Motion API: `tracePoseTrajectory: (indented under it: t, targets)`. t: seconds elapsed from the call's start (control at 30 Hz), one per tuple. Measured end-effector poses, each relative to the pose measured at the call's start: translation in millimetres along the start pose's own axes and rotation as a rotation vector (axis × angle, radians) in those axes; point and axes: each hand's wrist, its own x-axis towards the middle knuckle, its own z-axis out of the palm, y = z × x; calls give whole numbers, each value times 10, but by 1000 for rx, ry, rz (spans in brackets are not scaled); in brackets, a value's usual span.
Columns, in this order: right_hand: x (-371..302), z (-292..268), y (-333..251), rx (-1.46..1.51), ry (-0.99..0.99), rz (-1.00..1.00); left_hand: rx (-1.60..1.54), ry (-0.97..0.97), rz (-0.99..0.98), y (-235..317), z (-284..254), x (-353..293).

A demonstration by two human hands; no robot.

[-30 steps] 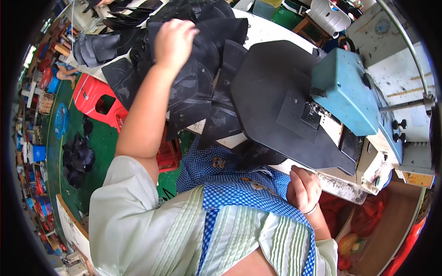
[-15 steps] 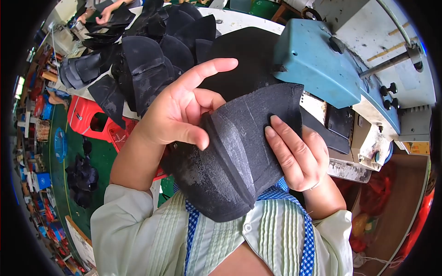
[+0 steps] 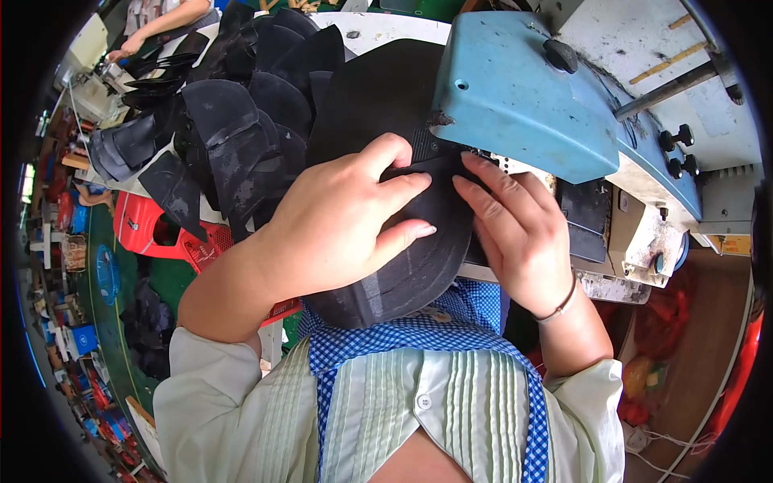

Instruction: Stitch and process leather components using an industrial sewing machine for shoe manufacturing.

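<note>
Both hands are on a black, curved shoe-upper piece (image 3: 403,282) with a stitched band across it, below the head of a blue-covered machine (image 3: 523,97). My left hand (image 3: 330,221) reaches over its left part, fingers bent at the far edge, thumb and forefinger apart on top. My right hand (image 3: 523,233) holds the right edge close under the machine head, fingers on top and thumb hidden. The piece's near, rounded end hangs over my blue checked apron (image 3: 403,342). The machine's working point is hidden behind the cover and the fingers.
Beyond the piece lies a large dark flat surface (image 3: 366,88). Several similar black pieces (image 3: 233,121) are heaped at the left. A red plastic stool (image 3: 141,221) stands below them. Another person's arm (image 3: 161,28) works at the far left. Right of the machine are black knobs (image 3: 680,138).
The piece has moved away from me, turned and tilted down under the machine head. My left hand has come from beside it onto its top; my right hand has moved up to the far edge.
</note>
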Motion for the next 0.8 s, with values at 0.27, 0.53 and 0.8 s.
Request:
tracePoseTrajectory:
  t: [0.27,0.53,0.8]
  targets:
    - [15,93,106,2,27,-31,140,-71,115,14,2,173]
    - [34,103,120,-49,59,-1,110,-64,58,-6,59,260]
    - [5,90,107,-23,77,50,157,60,116,-13,163,284]
